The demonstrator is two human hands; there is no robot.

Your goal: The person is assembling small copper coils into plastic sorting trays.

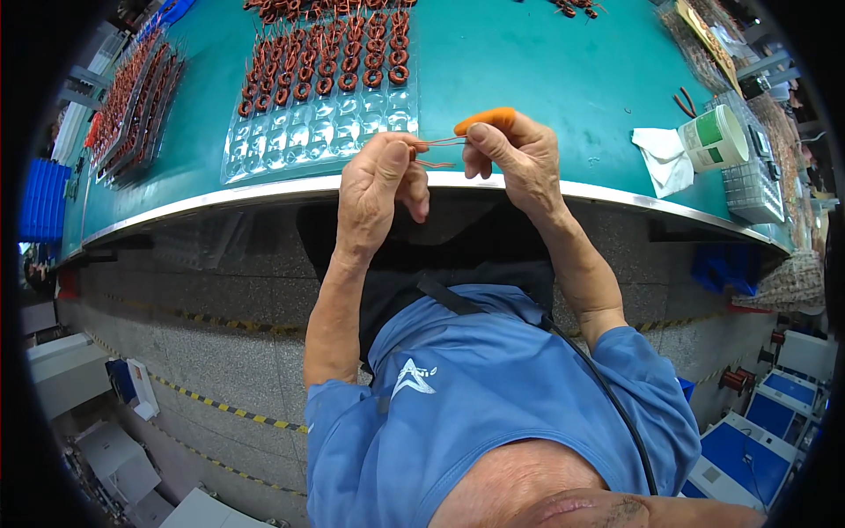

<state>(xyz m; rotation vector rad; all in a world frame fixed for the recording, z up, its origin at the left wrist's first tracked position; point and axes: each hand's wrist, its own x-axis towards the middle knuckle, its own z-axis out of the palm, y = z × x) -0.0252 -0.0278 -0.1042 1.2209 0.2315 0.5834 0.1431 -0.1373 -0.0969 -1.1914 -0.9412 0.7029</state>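
Observation:
Over the front edge of the bench, my left hand (374, 180) pinches a small copper-wire coil, mostly hidden between thumb and fingers. Its thin reddish wire leads (440, 142) stretch across to my right hand (521, 163), whose thumb and index finger are closed on their ends. An orange finger cot (486, 120) covers that index finger. Another lead (436, 165) sticks out lower down from the left fingers. Just beyond my left hand lies a clear plastic tray (264, 158), its far rows filled with ring-shaped copper coils (326, 66) and its near pockets bare.
Stacked trays of coils (132, 110) stand at the left of the green bench (563, 79). To the right are a white cloth (662, 158), a tipped white-and-green tub (713, 138), pliers (685, 103) and a clear tray (755, 189). More coils (576, 7) lie at the back.

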